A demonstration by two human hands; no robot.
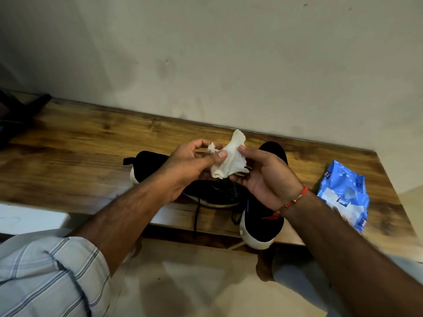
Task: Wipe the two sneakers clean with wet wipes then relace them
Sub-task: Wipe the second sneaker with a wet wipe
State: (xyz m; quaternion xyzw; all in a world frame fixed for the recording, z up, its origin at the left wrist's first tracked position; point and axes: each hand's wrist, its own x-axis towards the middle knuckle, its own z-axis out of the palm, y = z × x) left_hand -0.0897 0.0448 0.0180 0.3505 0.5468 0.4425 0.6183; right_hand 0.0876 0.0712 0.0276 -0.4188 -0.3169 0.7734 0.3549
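Observation:
Two black sneakers with white soles sit on the wooden table [80, 145]. The left sneaker [151, 163] lies crosswise with its heel to the left. The right sneaker [261, 220] points away from me, its heel over the table's front edge. Black laces [196, 213] hang loose down the front. Above the shoes, both hands hold a crumpled white wet wipe [229, 159]. My left hand [190, 165] pinches its left side between thumb and fingers. My right hand [263, 177] pinches its right side.
A blue and white wet wipes pack [343, 195] lies on the table to the right of the sneakers. A plain wall rises right behind the table. A dark object [20, 110] sits at the far left. My knees and a bare foot [263, 266] are below the table's front edge.

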